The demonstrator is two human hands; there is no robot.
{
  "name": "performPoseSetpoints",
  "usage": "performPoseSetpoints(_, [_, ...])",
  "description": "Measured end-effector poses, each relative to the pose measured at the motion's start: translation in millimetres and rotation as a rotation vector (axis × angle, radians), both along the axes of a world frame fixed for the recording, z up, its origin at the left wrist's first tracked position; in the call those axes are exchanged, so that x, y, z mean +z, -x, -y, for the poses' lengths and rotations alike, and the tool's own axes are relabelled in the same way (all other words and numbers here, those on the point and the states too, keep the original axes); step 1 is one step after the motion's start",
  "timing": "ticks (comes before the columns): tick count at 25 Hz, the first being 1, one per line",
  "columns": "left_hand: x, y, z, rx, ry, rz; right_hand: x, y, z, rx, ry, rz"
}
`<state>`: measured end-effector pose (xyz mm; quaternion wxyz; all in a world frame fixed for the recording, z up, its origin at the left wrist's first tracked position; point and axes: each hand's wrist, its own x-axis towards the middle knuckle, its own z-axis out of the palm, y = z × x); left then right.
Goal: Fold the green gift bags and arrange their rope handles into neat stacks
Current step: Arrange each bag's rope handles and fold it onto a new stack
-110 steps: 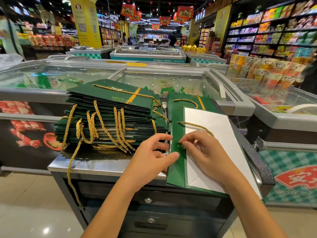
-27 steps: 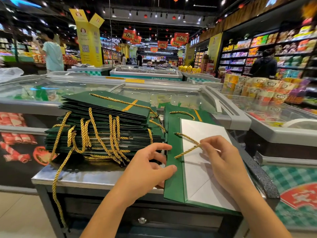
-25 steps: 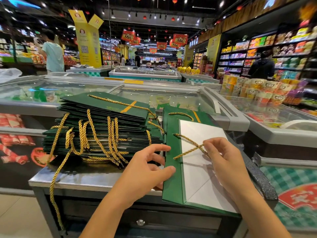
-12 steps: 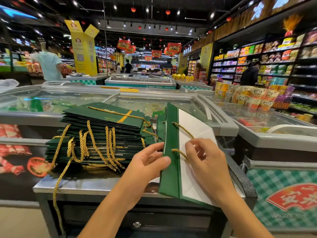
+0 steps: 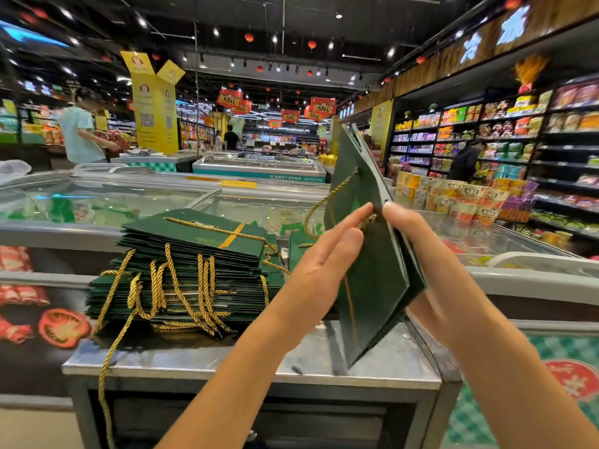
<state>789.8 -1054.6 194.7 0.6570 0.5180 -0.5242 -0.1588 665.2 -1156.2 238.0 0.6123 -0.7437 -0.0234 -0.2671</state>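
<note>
While my right grip (image 5: 418, 254) pinches the upright gift bag (image 5: 372, 286) above the counter (image 5: 324, 361) and my left grip (image 5: 327, 254) presses flat-fingered on its face, I should flatten it evenly, tuck the rope handle (image 5: 327, 196), then lay it on the stack (image 5: 194, 264) at 9 o'clock.

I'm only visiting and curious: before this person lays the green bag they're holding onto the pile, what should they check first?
1. Fold finished: the green bag is upright, off the counter, its layers blurred: cannot tell.
2. Hold: the left hand presses the bag's face with straight fingers; the right hand is at its far edge with its fingers hidden: cannot tell.
3. Bag's rope handle tucked in: it hangs loose off the left side: not ok.
4. Landing spot: the top of the stack of folded bags lies flat: ok.
5. Stack's ropes tidy: one rope dangles over the counter's edge: not ok.
</note>
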Motion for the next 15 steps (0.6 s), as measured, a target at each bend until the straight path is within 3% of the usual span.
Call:
performPoseSetpoints(2, [1.6,-2.5,2.5,0.028,-0.029,0.047,-5.5,3.3,31.1,0.033,0.036,0.029])
performPoseSetpoints(5, [-2.7,-1.4,8.4,0.045,-0.053,0.100,-6.4,2.0,12.4,0.020,-0.149,-0.007])
performPoseSetpoints(8, [-8.3,-5.3,7.4,0.043,-0.084,0.024,-22.0,2.9,20.5,-0.092,-0.227,-0.019])
performPoseSetpoints(13, [-39.6,-37.0,-1.4,0.473,-0.280,0.155,-41.0,10.6,65.0,-0.211,-0.370,-0.039])
performPoseSetpoints(15, [-48.3,-40.1,-5.0,0.517,-0.334,0.104,-49.4,12.6,74.1,-0.208,-0.415,-0.021])
